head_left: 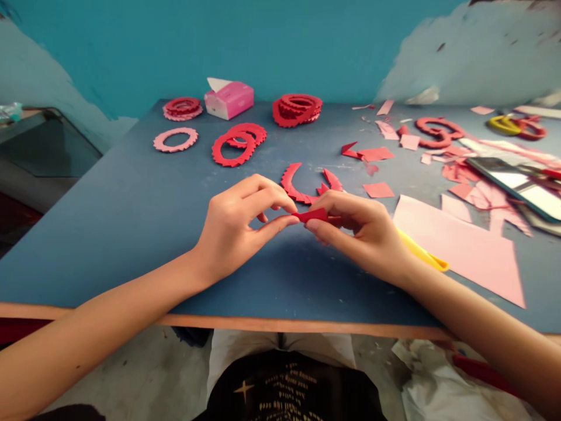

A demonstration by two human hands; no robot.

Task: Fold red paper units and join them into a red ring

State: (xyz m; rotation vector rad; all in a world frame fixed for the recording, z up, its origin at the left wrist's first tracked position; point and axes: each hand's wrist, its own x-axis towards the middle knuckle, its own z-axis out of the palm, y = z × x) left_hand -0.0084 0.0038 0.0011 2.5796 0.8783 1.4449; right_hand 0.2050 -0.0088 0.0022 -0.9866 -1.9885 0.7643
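Both hands meet over the middle of the blue table (pixel 131 210). My left hand (pixel 239 219) pinches one end of a small folded red paper piece (pixel 312 215) between thumb and fingers. My right hand (pixel 359 231) grips its other end, fingers curled round it. Just behind the hands lies a red toothed paper arc (pixel 295 187), open at the top. A yellow handle (pixel 423 254) pokes out from under my right wrist.
Red toothed paper rings (pixel 234 146), a pink ring (pixel 175 139) and two ring stacks (pixel 297 109) lie at the back, beside a pink tissue box (pixel 228 98). Pink paper sheets (pixel 460 245), scraps and a phone (pixel 517 184) cover the right side. The table's front edge is near my body.
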